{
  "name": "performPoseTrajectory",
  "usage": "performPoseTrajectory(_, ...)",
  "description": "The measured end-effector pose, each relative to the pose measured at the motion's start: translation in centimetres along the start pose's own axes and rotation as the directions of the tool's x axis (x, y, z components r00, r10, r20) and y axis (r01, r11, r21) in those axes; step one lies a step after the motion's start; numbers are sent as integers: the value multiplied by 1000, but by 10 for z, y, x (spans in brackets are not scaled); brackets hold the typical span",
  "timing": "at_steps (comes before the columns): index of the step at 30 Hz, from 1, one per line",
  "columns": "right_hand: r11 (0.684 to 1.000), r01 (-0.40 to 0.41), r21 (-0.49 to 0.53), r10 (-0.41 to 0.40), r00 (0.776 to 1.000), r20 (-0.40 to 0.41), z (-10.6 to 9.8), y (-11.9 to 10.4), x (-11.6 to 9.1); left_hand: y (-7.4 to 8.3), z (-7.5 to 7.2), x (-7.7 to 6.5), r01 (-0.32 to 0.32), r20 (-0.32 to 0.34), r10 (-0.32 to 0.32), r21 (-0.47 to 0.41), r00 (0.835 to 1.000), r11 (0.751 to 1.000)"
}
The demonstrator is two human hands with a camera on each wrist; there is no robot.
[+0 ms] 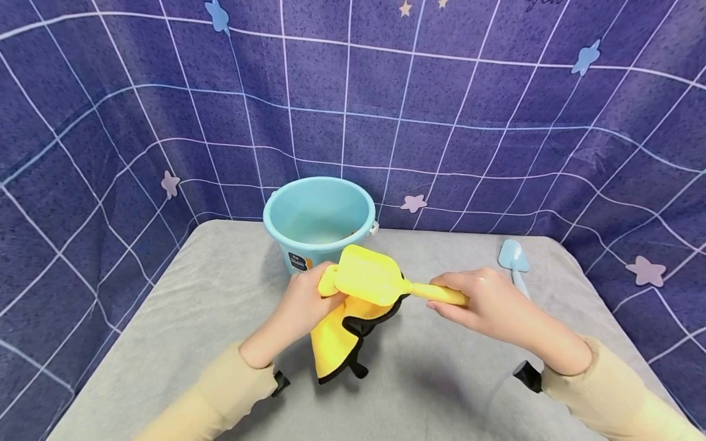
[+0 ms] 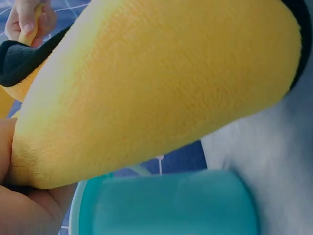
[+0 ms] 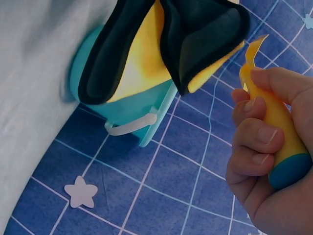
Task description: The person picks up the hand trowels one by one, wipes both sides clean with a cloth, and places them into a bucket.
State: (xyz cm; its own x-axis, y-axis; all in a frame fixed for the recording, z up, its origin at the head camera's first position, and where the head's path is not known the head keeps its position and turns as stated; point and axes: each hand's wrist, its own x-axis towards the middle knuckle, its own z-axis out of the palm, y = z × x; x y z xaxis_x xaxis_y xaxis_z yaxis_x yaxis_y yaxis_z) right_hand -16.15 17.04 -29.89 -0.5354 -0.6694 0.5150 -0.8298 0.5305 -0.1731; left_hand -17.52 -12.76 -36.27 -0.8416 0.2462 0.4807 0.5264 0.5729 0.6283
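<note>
My left hand grips a yellow cloth with black edging. Its folds hang down toward the table in the head view and fill much of the left wrist view. In my right hand is the handle of a yellow toy shovel. The shovel's blade lies over the cloth and beside the left fingers; whether it touches the cloth cannot be told. The right wrist view shows the right fingers curled round the handle, which has a blue end. Part of the cloth is hidden behind the blade.
Behind the left hand stands a light blue bucket with a white handle. A small blue shovel lies at the back right of the grey table. Blue grid-patterned fabric with stars surrounds the back and sides.
</note>
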Motion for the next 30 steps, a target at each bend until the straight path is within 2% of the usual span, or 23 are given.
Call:
performPoseTrajectory(4,1000,9,16,-9,1000,5,1,-1,1,0,4,2,52,28,-49,-116,998,992)
performPoseTrajectory(9,1000,11,22,-11,1000,6,3,-1,2,-3,10,4,6,37,1,-192,999,981)
performPoseTrajectory(11,1000,7,17,-8,1000,8,3,-1,2,-4,11,5,10,53,1,-226,999,974)
performPoseTrajectory(13,1000,2,12,-2,1000,12,3,-1,2,-4,12,5,58,85,-35,-278,996,959)
performPoseTrajectory(15,1000,-3,9,3,1000,17,4,0,2,-4,12,5,137,134,-95,-345,986,929)
performPoseTrajectory(17,1000,-3,9,3,1000,20,4,0,2,-3,12,5,231,183,-168,-418,969,879)
performPoseTrajectory(19,1000,0,13,-1,1000,24,4,0,2,-2,12,4,319,227,-235,-486,945,813)
performPoseTrajectory(23,1000,4,16,-5,999,34,6,-1,3,-2,13,5,420,278,-315,-588,908,691)
performPoseTrajectory(24,1000,2,15,-3,999,38,6,-1,3,-1,13,5,431,291,-318,-613,902,662)
performPoseTrajectory(27,1000,-4,6,4,999,45,7,-1,3,0,15,5,434,324,-289,-693,901,575)
performPoseTrajectory(30,1000,-11,2,11,999,47,8,0,3,1,17,3,434,363,-238,-775,901,460)
